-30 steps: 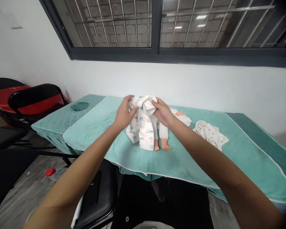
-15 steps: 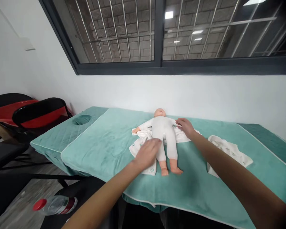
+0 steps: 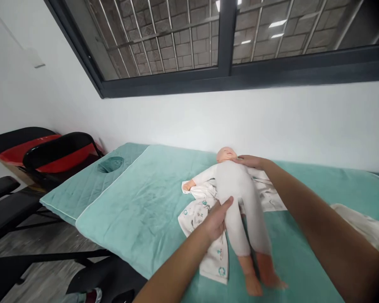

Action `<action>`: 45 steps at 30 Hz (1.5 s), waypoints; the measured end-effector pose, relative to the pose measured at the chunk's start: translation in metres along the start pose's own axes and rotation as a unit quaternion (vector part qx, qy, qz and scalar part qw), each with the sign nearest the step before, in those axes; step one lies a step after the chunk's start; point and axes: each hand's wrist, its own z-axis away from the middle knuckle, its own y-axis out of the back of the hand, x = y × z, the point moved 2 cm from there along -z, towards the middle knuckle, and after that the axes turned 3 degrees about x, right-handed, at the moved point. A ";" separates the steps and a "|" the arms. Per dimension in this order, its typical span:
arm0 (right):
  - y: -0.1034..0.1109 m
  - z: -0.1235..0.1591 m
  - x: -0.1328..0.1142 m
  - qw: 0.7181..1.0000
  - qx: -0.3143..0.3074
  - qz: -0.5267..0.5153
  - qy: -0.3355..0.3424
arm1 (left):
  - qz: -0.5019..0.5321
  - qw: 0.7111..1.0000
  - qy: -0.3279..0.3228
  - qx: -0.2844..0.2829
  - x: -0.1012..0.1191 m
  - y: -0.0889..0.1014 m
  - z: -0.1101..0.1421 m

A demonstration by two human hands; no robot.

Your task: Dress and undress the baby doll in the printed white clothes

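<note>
A baby doll (image 3: 235,181) in a white bodysuit lies on its back with its head toward the wall. My left hand (image 3: 216,219) is at the hip on the doll's left-hand side in view, thumb over the thigh and fingers partly hidden beneath. At the doll's neck and shoulder, my right hand (image 3: 251,161) rests with fingers stretched out; its underside is hidden. Printed white baby clothing (image 3: 213,256) is spread partly under the doll, its sleeve showing near the doll's hand. The doll's feet (image 3: 267,275) look slightly blurred.
A green-covered massage table (image 3: 139,202) with a face hole (image 3: 110,164) stands against the wall below a barred window. Another white cloth (image 3: 363,225) lies at the right. Folding chairs (image 3: 63,155) are at the left, and a bottle (image 3: 85,296) is partly visible at the lower edge.
My left hand has moved from above the doll's leg to its hip. My right hand has gone from the doll's arm to its neck and shoulder. The view has shifted closer.
</note>
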 end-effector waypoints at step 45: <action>-0.016 0.090 0.013 0.870 -0.135 0.454 0.136 | -0.821 0.475 -0.313 -0.057 0.082 0.071 0.041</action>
